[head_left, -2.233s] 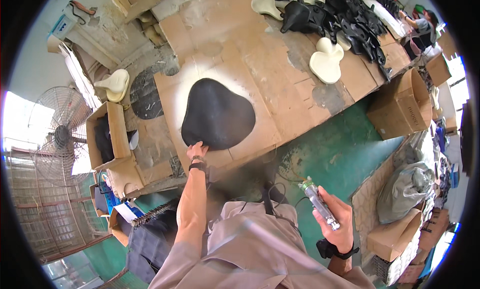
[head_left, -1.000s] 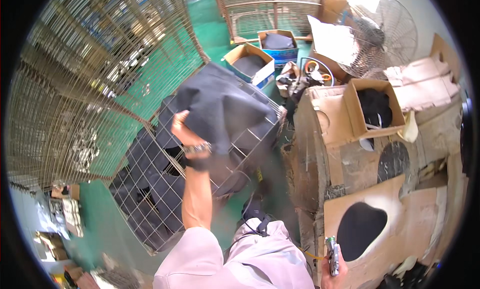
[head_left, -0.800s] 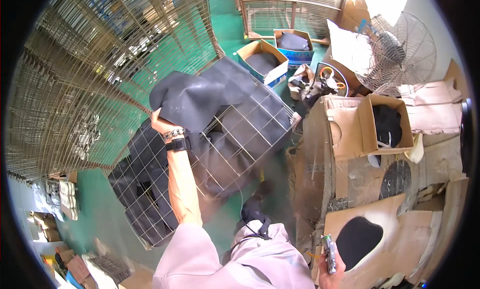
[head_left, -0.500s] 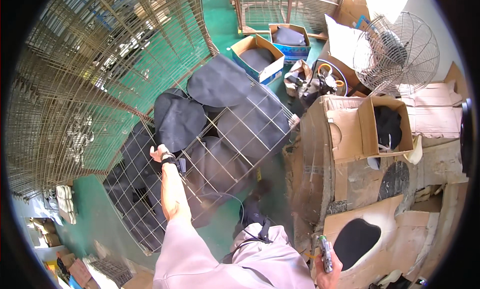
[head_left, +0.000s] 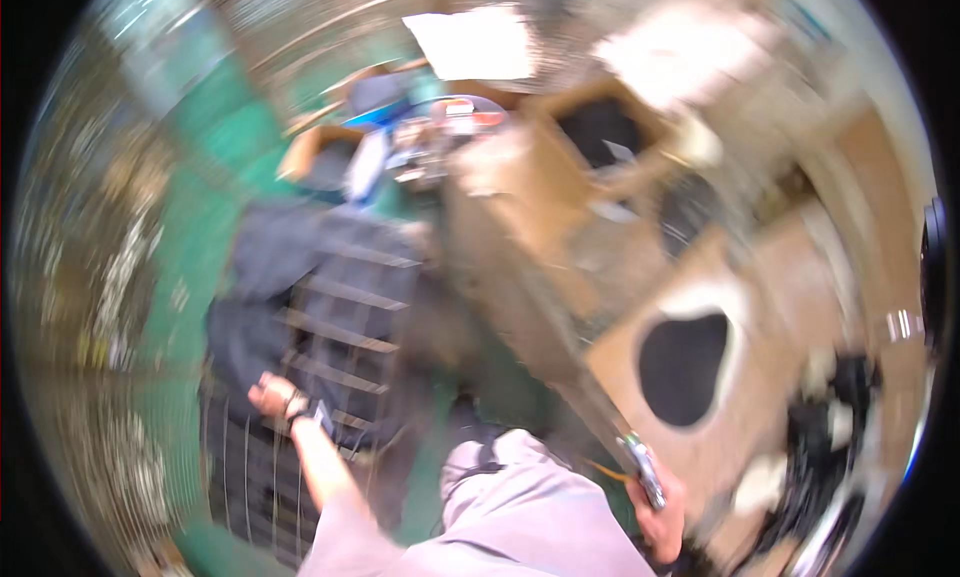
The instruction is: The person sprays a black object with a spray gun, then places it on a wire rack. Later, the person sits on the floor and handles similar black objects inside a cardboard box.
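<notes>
Dark fabric pieces (head_left: 300, 297) draped over wire rack (head_left: 250, 457); left hand (head_left: 268, 395) rests on rack's near edge, fingers' state unclear through blur. Right hand (head_left: 660, 512) clenched round spray gun (head_left: 642, 469), held low, away from tabletop (head_left: 760, 277).

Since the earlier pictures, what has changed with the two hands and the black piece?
The left hand carried the black piece from the cardboard table to the wire rack and let go; it now rests at the rack's near edge. The right hand kept gripping its metal tool.
</notes>
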`<control>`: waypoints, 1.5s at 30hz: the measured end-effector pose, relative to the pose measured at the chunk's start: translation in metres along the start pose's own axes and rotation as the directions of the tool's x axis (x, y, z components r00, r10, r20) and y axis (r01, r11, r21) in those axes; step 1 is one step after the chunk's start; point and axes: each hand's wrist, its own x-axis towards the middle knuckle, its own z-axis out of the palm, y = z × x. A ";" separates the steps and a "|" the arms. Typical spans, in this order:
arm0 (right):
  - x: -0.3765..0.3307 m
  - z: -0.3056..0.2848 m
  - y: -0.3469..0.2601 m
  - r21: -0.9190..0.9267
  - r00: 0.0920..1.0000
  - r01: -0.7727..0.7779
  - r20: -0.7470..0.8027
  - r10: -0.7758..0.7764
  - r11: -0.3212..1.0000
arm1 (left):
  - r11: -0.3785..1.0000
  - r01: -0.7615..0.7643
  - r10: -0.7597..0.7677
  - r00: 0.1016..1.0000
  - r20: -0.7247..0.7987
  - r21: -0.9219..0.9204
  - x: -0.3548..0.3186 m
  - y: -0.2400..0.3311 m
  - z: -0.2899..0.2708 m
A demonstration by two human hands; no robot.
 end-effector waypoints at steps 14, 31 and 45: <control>-0.175 -0.089 0.120 0.224 0.725 -0.168 -0.632 0.274 0.960 | 0.866 -0.156 0.396 -0.367 0.842 -0.475 -0.401 -0.013 -0.013; -0.207 -0.138 0.197 0.330 0.941 0.067 -0.335 0.050 0.941 | 0.542 -0.652 0.238 -0.487 0.840 -0.531 -0.312 -0.143 -0.060; -0.244 -0.101 0.182 0.400 0.667 -0.142 -0.637 0.386 0.906 | 0.895 -0.447 -0.164 -0.303 0.939 0.011 -0.429 -0.051 -0.021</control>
